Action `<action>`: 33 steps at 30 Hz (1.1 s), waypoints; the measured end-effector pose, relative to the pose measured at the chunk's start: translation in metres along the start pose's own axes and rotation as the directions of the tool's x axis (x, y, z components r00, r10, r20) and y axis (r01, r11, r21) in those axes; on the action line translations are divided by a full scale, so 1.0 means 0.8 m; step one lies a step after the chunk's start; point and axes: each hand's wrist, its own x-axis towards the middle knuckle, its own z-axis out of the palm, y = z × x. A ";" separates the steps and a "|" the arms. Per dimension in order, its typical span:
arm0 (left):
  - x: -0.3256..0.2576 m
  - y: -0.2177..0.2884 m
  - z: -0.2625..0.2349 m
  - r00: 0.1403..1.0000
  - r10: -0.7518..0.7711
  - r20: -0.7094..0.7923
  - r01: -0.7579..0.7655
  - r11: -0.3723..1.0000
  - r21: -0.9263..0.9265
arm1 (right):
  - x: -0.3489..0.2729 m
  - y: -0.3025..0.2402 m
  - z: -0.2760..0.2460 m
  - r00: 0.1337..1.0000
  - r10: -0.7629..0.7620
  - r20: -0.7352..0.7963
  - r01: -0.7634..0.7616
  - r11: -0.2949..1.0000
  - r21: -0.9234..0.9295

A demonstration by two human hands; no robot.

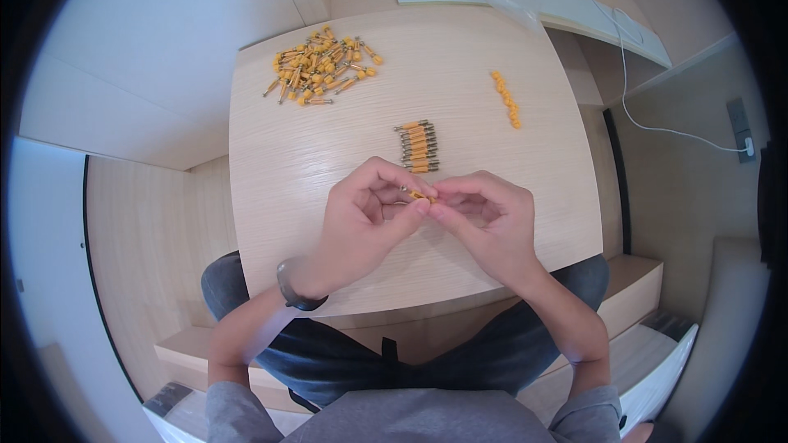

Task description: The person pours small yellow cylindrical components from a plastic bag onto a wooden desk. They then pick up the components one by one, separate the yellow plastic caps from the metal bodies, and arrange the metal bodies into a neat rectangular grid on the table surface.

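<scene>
While left hand [369, 205] and right hand [491, 217] pinch | orange fastener [417, 194]: between fingertips [422, 207]

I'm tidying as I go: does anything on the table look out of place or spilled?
Nothing clearly looks spilled. The jumbled heap of fasteners at the far left looks untidy only compared with the neat row of orange-and-metal pieces and line of small yellow pieces.
</scene>
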 end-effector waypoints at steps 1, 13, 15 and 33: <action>0.001 -0.002 -0.002 1.000 -0.004 0.011 0.004 0.999 -0.034 | 0.000 0.001 -0.001 0.999 -0.046 -0.012 0.046 0.997 -0.063; -0.002 -0.004 -0.005 0.986 -0.164 0.033 0.167 0.979 -0.115 | -0.005 0.000 -0.006 0.941 -0.337 -0.043 0.304 0.891 -0.337; -0.001 -0.004 -0.006 0.984 -0.170 0.045 0.174 0.980 -0.098 | -0.005 0.004 -0.012 0.935 -0.355 -0.023 0.323 0.874 -0.365; -0.003 0.001 0.002 0.989 -0.148 -0.020 0.139 0.860 0.491 | -0.004 0.004 -0.021 0.896 -0.427 0.125 0.443 0.830 -0.339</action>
